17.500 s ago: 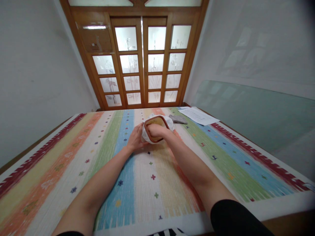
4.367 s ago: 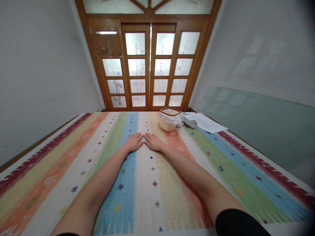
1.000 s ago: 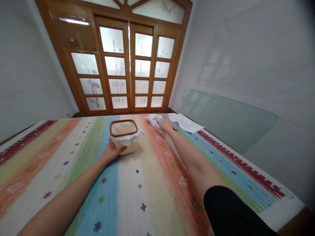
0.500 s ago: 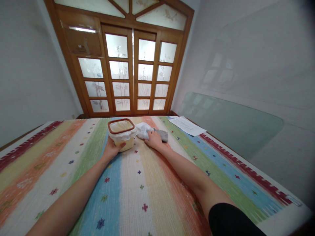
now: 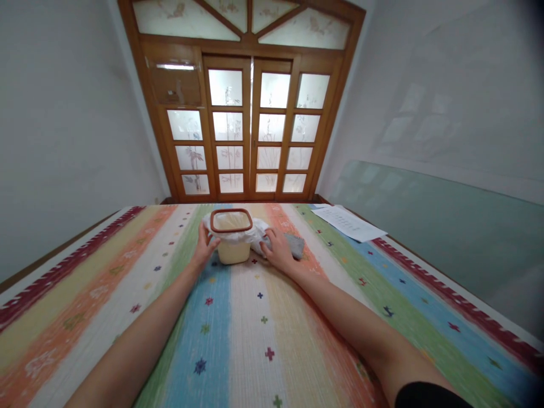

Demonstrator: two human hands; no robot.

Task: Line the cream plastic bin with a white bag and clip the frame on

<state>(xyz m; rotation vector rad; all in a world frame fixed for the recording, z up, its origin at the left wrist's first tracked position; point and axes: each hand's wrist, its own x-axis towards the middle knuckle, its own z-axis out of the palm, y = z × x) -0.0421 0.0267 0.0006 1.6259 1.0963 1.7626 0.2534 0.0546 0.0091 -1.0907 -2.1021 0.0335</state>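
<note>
A small cream trash bin (image 5: 235, 253) with a brown rim ring (image 5: 232, 230) stands upright on the table. A white plastic bag (image 5: 258, 231) lines it, folds over its outside and bunches out to the right. At the bin's left side, my left hand (image 5: 205, 248) has its thumb in front and its fingers up against the bag's overhang, which lies between them. Curled over the bunched bag on the right is my right hand (image 5: 278, 249), its thumb and fingers around the plastic. Just beyond that hand lies a grey cloth (image 5: 295, 245) with a zigzag edge.
A striped, patterned tablecloth (image 5: 250, 340) covers the table. Printed paper sheets (image 5: 351, 222) lie near the right edge. Wooden doors (image 5: 250, 130) with frosted panes stand behind the table, and a pale green glass panel (image 5: 425, 209) runs along the right wall.
My left hand has shifted from gripping the bin's lower body up to the bag at its left side. My right hand has lifted slightly off the grey cloth. The camera view has turned left.
</note>
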